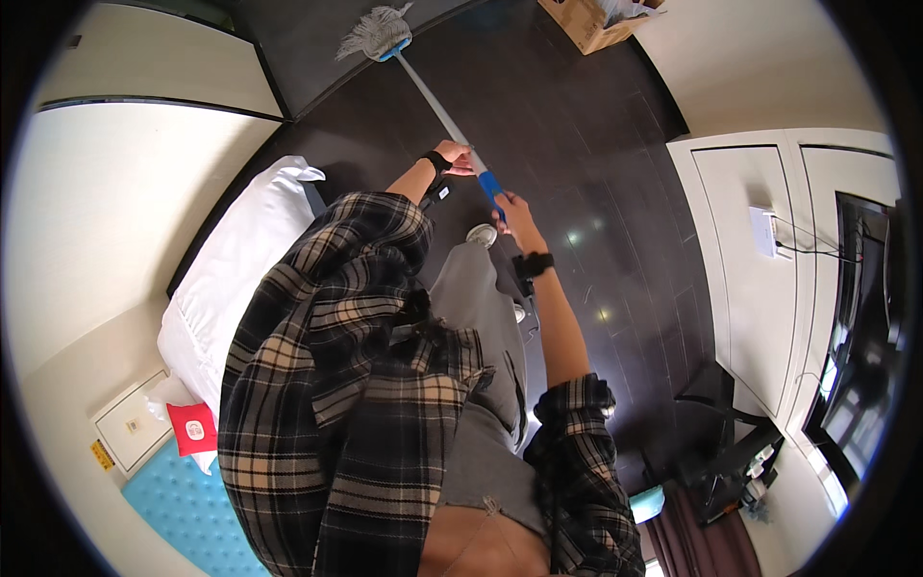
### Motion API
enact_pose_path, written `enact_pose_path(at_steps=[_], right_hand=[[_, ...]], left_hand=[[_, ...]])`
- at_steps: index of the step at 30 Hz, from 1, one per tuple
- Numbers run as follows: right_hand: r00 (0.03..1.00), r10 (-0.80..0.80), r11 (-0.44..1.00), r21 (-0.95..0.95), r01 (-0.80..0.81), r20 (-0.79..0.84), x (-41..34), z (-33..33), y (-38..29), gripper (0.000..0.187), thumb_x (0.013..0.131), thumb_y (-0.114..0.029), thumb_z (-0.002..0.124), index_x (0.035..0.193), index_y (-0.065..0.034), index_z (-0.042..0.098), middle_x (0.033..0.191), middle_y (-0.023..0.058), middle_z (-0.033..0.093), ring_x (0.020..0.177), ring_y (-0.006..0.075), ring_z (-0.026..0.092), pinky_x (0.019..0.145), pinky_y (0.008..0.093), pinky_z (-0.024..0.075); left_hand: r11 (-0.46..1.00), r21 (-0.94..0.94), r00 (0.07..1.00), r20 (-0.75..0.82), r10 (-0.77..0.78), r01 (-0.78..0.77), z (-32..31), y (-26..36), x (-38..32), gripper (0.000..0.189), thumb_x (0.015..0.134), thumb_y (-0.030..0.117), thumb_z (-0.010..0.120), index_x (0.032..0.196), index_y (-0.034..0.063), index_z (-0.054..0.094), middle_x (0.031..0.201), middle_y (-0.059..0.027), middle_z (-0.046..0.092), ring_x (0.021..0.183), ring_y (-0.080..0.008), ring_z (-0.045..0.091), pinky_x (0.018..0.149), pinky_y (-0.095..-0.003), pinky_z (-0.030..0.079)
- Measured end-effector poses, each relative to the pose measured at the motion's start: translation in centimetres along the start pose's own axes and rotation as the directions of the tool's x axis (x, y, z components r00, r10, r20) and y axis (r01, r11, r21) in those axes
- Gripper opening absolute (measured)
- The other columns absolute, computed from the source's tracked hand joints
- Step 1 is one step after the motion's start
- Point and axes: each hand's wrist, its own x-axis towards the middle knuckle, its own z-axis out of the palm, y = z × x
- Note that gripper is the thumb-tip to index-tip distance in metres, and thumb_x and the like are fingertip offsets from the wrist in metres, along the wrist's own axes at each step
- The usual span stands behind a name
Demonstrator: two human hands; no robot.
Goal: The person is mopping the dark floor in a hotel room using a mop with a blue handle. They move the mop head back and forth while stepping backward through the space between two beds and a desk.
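A string mop with a whitish-grey yarn head (378,32) reaches away from me, its light pole (433,101) slanting up and left. The yarn rests at the seam between the dark plank floor and a grey floor area. My left hand (456,157) is around the pole just above its blue grip (490,186). Lower down, my right hand (518,218) holds the end of that blue grip. Both wrists wear black bands. My shoe (482,235) stands on the floor below the hands.
White bedding (238,252) on a bed lies to my left, with a red cushion (193,428) near the blue tufted headboard (187,505). A cardboard box (598,29) stands by the far right wall. White cabinets (750,288) and a black chair or stand (728,433) line the right side.
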Motion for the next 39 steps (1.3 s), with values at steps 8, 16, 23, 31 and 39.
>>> enact_pose_path(at_steps=[8, 16, 23, 31, 39], right_hand=[[0.997, 0.074, 0.99, 0.121, -0.073, 0.001, -2.4, -3.6, 5.3, 0.04, 0.073, -0.021, 0.043, 0.107, -0.0044, 0.034, 0.051, 0.0002, 0.039, 0.035, 0.0055, 0.034, 0.03, 0.0163, 0.0256], [0.95, 0.109, 0.994, 0.043, -0.101, -0.293, -18.1, -11.3, 6.4, 0.034, 0.073, -0.018, 0.045, 0.103, -0.0016, 0.039, 0.051, -0.0006, 0.039, 0.038, 0.0048, 0.035, 0.033, 0.0156, 0.0253], [0.845, 0.174, 0.979, 0.001, -0.202, -0.506, -29.2, -12.5, 2.4, 0.029, 0.07, -0.016, 0.046, 0.096, -0.0028, 0.047, 0.055, -0.0026, 0.04, 0.043, 0.003, 0.035, 0.035, 0.013, 0.0249], [0.838, 0.188, 0.966, -0.057, -0.251, -0.512, -36.6, -9.9, 0.7, 0.037, 0.067, -0.017, 0.041, 0.101, -0.0036, 0.045, 0.045, -0.0044, 0.033, 0.034, 0.0018, 0.026, 0.033, 0.0151, 0.0183], [0.86, 0.155, 0.988, 0.063, -0.143, -0.487, -29.5, -10.1, 1.9, 0.033, 0.069, -0.016, 0.044, 0.1, -0.0036, 0.044, 0.053, -0.0027, 0.038, 0.042, 0.0027, 0.034, 0.035, 0.014, 0.0249]], left_hand=[[0.988, 0.072, 0.99, 0.03, -0.138, 0.136, 2.9, -6.0, 0.7, 0.014, 0.066, 0.008, 0.051, 0.073, -0.0023, 0.044, 0.07, -0.0144, 0.05, 0.068, -0.0266, 0.052, 0.063, -0.0423, 0.043], [0.916, 0.124, 0.843, 0.36, -0.4, 0.382, 12.8, -14.1, -3.0, 0.015, 0.065, 0.007, 0.05, 0.074, -0.0045, 0.044, 0.074, -0.0188, 0.05, 0.073, -0.0279, 0.051, 0.067, -0.0396, 0.043], [0.818, 0.127, 0.718, 0.417, -0.558, 0.562, 19.6, -19.7, -7.9, 0.018, 0.066, 0.012, 0.045, 0.075, -0.0027, 0.038, 0.074, -0.0213, 0.049, 0.073, -0.0303, 0.05, 0.068, -0.0367, 0.043], [0.816, 0.202, 0.683, 0.46, -0.568, 0.542, 21.8, -22.7, -15.1, 0.016, 0.068, 0.016, 0.043, 0.069, -0.0002, 0.039, 0.067, -0.0145, 0.047, 0.064, -0.0245, 0.051, 0.061, -0.034, 0.045], [0.93, 0.113, 0.859, 0.355, -0.368, 0.351, 18.5, -18.7, -9.7, 0.02, 0.063, 0.015, 0.046, 0.067, -0.0025, 0.038, 0.065, -0.0199, 0.049, 0.059, -0.0308, 0.052, 0.053, -0.0378, 0.046]])
